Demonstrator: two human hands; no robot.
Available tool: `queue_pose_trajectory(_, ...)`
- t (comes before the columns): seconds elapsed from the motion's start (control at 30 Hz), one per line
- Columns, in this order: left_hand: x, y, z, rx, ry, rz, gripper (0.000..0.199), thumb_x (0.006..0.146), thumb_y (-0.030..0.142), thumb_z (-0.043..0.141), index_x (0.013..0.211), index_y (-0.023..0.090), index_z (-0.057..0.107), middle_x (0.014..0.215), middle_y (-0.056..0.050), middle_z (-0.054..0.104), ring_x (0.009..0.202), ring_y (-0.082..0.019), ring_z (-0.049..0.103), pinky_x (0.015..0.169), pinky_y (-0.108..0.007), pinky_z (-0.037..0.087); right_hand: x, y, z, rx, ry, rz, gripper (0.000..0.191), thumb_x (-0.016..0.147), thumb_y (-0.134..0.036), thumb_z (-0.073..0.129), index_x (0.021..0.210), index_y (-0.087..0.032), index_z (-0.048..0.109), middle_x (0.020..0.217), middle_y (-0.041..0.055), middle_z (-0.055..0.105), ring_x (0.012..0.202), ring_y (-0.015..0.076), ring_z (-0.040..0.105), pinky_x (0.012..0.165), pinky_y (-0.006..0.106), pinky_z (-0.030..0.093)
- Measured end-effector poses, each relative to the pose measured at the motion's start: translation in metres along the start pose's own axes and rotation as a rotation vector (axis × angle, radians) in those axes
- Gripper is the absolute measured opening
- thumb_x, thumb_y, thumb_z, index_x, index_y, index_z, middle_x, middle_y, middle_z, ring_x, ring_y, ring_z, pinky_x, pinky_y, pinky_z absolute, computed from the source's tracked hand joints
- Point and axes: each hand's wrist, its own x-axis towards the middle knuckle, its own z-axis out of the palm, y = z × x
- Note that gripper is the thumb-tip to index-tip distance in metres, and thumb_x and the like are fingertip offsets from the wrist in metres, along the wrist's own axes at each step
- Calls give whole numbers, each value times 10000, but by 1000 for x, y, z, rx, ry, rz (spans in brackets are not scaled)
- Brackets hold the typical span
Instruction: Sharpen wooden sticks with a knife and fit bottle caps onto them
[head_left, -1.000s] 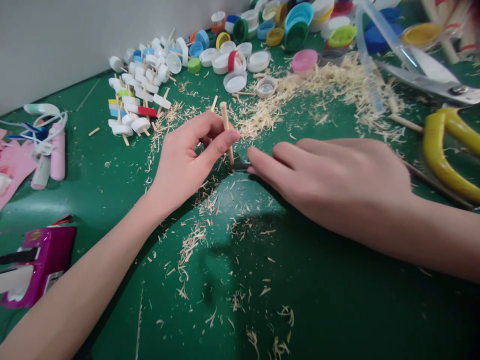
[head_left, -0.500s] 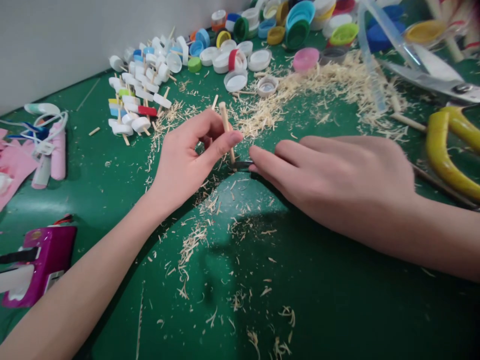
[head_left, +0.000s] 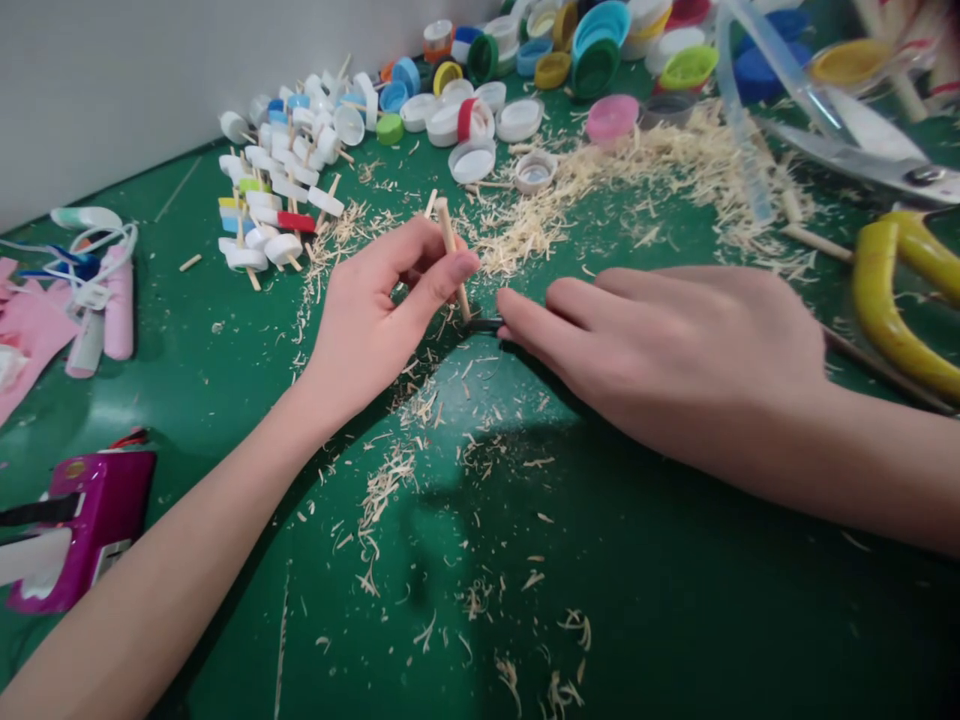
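A short wooden stick (head_left: 448, 228) stands slightly tilted between the thumb and fingers of my left hand (head_left: 382, 310), its lower end down near the green table. My right hand (head_left: 675, 370) is closed, palm down, around a thin dark tool (head_left: 486, 325). Only the tool's narrow tip shows, touching or right beside the foot of the stick; the rest is hidden under my fingers, so I cannot tell its kind. Pale wood shavings (head_left: 390, 480) lie scattered on the table (head_left: 315, 620) below and around both hands.
White caps on sticks (head_left: 270, 215) cluster at the back left. Loose bottle caps (head_left: 472, 160) and a heap of shavings (head_left: 645, 170) lie behind. Yellow-handled scissors (head_left: 877, 270) sit at right. At left are a magenta device (head_left: 112, 510) and a pink glue-gun-like item (head_left: 118, 300).
The stick's top and my left thumb have shifted very slightly to the left. My right hand and the tool tip have barely moved.
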Motion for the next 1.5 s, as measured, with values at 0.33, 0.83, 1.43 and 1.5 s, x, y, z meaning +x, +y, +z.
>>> queue_pose_trajectory(0.33,-2,4,-1,36,-23,-10,386,967,527,415,787,240,599,747,26,684,715,-125,673,672,-284,553,7,4,-3,57,-69,35,286,924,-100,400,1018,-188,655,570,-14,490,546,125,397,475,280,136)
queue_pose_trajectory(0.83,-2,1,0,11,-21,17,360,972,507,414,810,243,597,763,12,672,699,-129,661,664,-286,552,8,4,-7,88,-214,27,289,930,-139,411,1157,-178,585,682,5,567,553,128,445,494,294,100)
queue_pose_trajectory(1.43,-2,2,0,47,-83,28,342,1001,452,367,883,228,596,786,9,673,696,-118,655,677,-275,546,0,-3,-7,-7,-22,25,346,930,-47,361,1170,-122,599,620,-7,525,538,126,456,483,290,142)
queue_pose_trajectory(1.5,-2,3,0,47,-80,37,349,1002,454,357,879,230,595,780,7,670,691,-123,657,671,-281,548,2,-3,-8,6,-88,7,386,914,-28,341,1187,-126,596,605,-8,509,516,128,446,478,292,123)
